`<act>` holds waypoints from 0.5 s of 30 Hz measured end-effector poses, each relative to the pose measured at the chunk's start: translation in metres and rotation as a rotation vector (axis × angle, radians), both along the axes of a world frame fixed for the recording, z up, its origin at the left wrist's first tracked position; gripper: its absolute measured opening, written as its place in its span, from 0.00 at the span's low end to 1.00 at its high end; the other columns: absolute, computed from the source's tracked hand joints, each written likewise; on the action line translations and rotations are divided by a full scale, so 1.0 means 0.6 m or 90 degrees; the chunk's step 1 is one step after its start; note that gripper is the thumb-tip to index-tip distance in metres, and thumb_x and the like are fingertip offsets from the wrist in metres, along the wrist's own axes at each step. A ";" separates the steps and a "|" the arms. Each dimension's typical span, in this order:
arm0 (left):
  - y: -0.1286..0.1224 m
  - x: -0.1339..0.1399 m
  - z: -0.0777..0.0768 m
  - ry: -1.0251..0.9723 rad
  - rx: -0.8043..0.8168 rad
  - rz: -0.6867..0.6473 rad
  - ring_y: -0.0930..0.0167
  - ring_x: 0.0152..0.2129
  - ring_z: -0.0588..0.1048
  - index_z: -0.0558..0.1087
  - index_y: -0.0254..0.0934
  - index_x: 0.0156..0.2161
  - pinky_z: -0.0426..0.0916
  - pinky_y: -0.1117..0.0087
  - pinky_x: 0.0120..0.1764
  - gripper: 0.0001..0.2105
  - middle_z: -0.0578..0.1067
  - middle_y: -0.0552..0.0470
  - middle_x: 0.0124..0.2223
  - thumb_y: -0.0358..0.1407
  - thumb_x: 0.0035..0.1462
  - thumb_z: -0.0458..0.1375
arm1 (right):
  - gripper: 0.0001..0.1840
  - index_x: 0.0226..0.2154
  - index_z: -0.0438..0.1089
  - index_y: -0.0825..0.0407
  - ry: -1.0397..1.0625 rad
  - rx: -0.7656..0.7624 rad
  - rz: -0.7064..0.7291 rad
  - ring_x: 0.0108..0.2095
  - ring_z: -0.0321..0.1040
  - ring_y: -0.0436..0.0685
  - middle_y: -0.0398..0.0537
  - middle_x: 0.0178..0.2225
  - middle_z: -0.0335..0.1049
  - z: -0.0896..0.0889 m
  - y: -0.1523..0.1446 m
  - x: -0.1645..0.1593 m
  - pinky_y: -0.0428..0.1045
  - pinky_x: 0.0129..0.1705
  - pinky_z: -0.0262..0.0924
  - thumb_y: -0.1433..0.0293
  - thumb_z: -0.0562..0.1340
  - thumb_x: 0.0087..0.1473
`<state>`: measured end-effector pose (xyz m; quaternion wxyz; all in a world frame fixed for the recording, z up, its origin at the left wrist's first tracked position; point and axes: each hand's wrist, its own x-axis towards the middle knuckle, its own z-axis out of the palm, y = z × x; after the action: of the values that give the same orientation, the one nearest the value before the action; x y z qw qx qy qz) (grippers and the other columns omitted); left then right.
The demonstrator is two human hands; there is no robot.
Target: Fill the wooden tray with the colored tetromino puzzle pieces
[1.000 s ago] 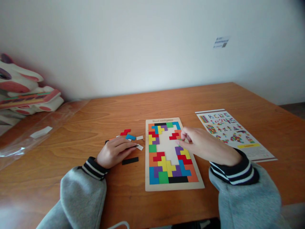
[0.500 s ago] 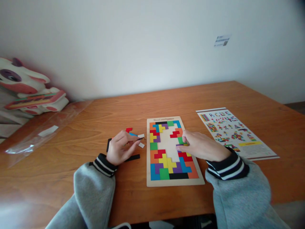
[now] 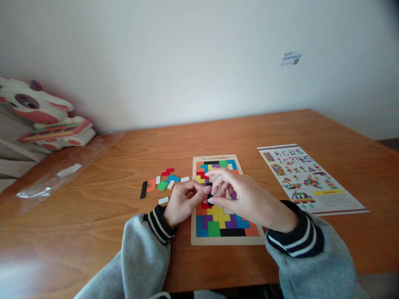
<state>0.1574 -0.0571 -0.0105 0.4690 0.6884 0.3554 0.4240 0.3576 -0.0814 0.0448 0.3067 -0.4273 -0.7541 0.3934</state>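
My left hand [image 3: 188, 200] is over the left side of the wooden puzzle board [image 3: 202, 241], pinching a black strip piece [image 3: 210, 189] between thumb and fingertips. The piece stands roughly upright in the view. My right hand [image 3: 238, 191] faces it from the right, index finger and thumb apart around the piece's two ends; its thumb tip is close to the lower end, and I cannot tell whether it touches. Colourful block pieces fill the board's borders, while both hands hide much of its middle.
Left of the board lie loose pieces: a black strip [image 3: 143, 189], an orange piece [image 3: 151, 185], a green one [image 3: 162, 185], a red one [image 3: 167, 171] and several white ones. A printed pattern sheet [image 3: 311, 178] lies right; a clear plastic bag [image 3: 46, 182] and cow-shaped toy keyboard [image 3: 56, 124] sit left.
My left hand has moved right from the loose pieces to over the board, carrying the black strip. My right hand has shifted left from the board's right side towards it.
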 end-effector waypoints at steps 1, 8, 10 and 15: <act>0.000 0.000 0.001 -0.007 0.000 -0.001 0.72 0.22 0.76 0.75 0.34 0.28 0.73 0.73 0.27 0.17 0.79 0.50 0.25 0.47 0.60 0.63 | 0.24 0.54 0.65 0.46 -0.005 0.021 -0.007 0.32 0.74 0.50 0.41 0.35 0.75 -0.001 0.001 -0.001 0.45 0.35 0.69 0.71 0.68 0.56; -0.005 0.003 0.005 0.008 0.021 -0.060 0.71 0.23 0.76 0.78 0.34 0.29 0.74 0.71 0.30 0.18 0.79 0.49 0.26 0.47 0.63 0.60 | 0.08 0.38 0.74 0.49 -0.098 0.061 -0.027 0.33 0.75 0.51 0.45 0.39 0.77 0.009 0.006 0.004 0.48 0.38 0.70 0.70 0.69 0.54; -0.008 0.005 0.004 0.037 0.033 -0.069 0.71 0.24 0.77 0.79 0.34 0.31 0.73 0.71 0.31 0.19 0.80 0.48 0.27 0.47 0.65 0.58 | 0.06 0.38 0.73 0.49 -0.076 0.021 -0.028 0.34 0.77 0.52 0.44 0.37 0.79 0.010 0.007 0.011 0.47 0.39 0.71 0.72 0.67 0.56; -0.010 0.006 -0.007 0.132 0.104 -0.013 0.69 0.31 0.79 0.80 0.35 0.41 0.73 0.70 0.34 0.13 0.82 0.46 0.37 0.43 0.65 0.58 | 0.11 0.43 0.71 0.49 -0.095 0.038 -0.157 0.36 0.79 0.54 0.45 0.36 0.81 -0.010 0.020 0.051 0.49 0.40 0.73 0.73 0.65 0.56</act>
<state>0.1613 -0.0629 -0.0144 0.3765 0.7680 0.3590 0.3736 0.3880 -0.0693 0.0388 0.3082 -0.5358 -0.7278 0.2971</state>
